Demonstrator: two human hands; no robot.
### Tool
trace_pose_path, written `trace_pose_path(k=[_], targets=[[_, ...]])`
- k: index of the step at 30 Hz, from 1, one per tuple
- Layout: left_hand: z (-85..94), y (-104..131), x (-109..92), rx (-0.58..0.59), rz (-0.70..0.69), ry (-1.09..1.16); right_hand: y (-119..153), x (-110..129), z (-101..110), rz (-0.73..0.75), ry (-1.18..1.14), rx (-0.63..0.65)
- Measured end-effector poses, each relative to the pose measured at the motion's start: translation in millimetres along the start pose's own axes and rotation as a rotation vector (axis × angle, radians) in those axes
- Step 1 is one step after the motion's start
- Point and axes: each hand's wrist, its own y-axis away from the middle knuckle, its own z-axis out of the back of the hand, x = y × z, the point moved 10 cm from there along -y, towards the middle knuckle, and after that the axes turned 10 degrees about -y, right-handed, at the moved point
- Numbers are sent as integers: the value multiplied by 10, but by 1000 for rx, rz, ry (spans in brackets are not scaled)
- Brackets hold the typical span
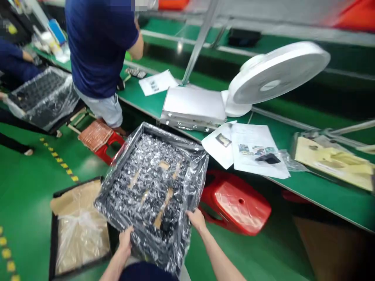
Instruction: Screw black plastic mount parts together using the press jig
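Note:
A black tray (137, 228) wrapped in clear plastic film is held up in front of me, above the floor beside the bench. Many small dark parts lie in it under the film, with brown strips showing between them. My left hand (125, 239) grips its near rim, fingers closed over the film. On the right side edge, my right hand (197, 219) is likewise closed around the tray and its film. The far corner of the tray comes close to the bench edge.
The green bench (322, 195) carries papers (254, 150), a silver case (195, 103), a white fan (278, 74) and a yellow fixture (334, 158). Red stools (243, 203) stand below. A floor tray (82, 234) lies left; a person (101, 47) stands ahead, another holds a film-lined tray (43, 93).

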Motion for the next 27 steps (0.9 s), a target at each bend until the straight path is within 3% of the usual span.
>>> trace_pose_path(k=[4,12,15,18,21,24,27], targets=[[62,-29,58,-145,-29,69,58,79,83,66,37,13],[261,-161,353,-291,68,119,294,-79,-133,71,319,127],[250,-152,404,-393,140,119,351,160,-18,125,481,245],[233,-106,453,-478,216,100,220,891,153,271,624,306],[239,-92,487,-500,243,55,-141,2056,155,516,690,257],[249,-108,530,-500,233,-20,-641,3065,-118,671,729,233],[218,-134,578,-497,200,-128,-1189,3568,-443,649,777,240]])
